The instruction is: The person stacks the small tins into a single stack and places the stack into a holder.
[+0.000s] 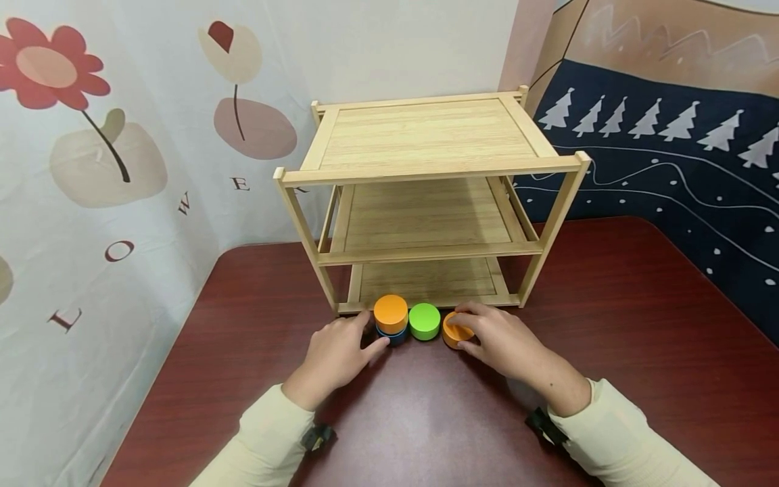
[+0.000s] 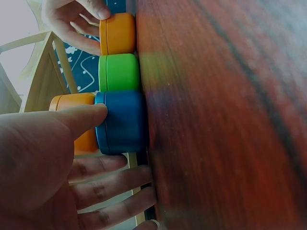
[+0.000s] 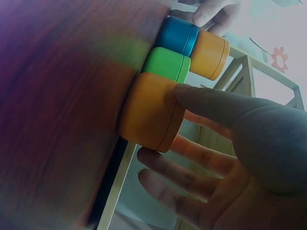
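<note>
Several small round lidded tins stand in a row on the table. At the left, an orange tin (image 1: 391,312) sits on top of a blue tin (image 2: 122,122). My left hand (image 1: 337,353) holds the blue tin, thumb at its front near the lid and fingers round its left side. A green tin (image 1: 424,321) stands in the middle, beside the blue one. At the right end is a second orange tin (image 3: 149,110). My right hand (image 1: 505,341) grips it with the thumb on its near side and fingers over its top and far side.
A three-tier wooden shelf (image 1: 429,256) stands right behind the tins, its bottom front rail close to them. The dark red tabletop (image 1: 408,419) spreads around it. A printed curtain (image 1: 152,122) hangs behind at left, and a dark blue tree-patterned cloth (image 1: 657,162) at right.
</note>
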`<state>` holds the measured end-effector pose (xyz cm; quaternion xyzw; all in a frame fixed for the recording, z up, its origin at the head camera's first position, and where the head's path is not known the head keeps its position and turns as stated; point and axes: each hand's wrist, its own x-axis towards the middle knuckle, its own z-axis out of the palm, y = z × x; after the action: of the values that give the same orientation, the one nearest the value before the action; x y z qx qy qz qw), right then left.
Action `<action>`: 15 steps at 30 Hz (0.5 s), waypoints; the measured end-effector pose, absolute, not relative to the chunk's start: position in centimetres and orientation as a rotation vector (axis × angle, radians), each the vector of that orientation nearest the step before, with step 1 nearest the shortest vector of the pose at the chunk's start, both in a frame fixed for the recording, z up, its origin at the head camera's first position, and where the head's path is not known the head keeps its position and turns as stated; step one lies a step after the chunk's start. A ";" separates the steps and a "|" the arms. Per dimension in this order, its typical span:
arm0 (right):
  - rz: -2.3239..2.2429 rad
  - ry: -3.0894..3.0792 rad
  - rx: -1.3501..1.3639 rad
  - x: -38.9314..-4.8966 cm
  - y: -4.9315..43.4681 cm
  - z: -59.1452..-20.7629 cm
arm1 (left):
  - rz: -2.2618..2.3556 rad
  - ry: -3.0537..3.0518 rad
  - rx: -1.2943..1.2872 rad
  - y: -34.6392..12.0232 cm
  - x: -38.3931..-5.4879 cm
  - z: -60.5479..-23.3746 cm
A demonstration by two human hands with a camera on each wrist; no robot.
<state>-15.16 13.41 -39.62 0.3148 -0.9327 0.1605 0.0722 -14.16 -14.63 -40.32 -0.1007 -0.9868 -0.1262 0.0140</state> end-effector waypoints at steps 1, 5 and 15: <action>0.483 -2.800 0.946 -15.2 13.4 -39.6 | -0.392 -3.072 -0.314 -14.6 -14.2 -40.3; 0.479 -2.785 0.952 -15.2 13.4 -39.7 | -0.396 -3.070 -0.314 -14.6 -14.2 -40.3; 0.483 -2.793 0.966 -15.3 13.4 -39.6 | -0.403 -3.072 -0.313 -14.6 -14.2 -40.4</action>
<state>-15.25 13.42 -39.59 0.3219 -0.9301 0.1607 0.0737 -14.20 -14.63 -40.39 -0.1006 -0.9864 -0.1294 0.0137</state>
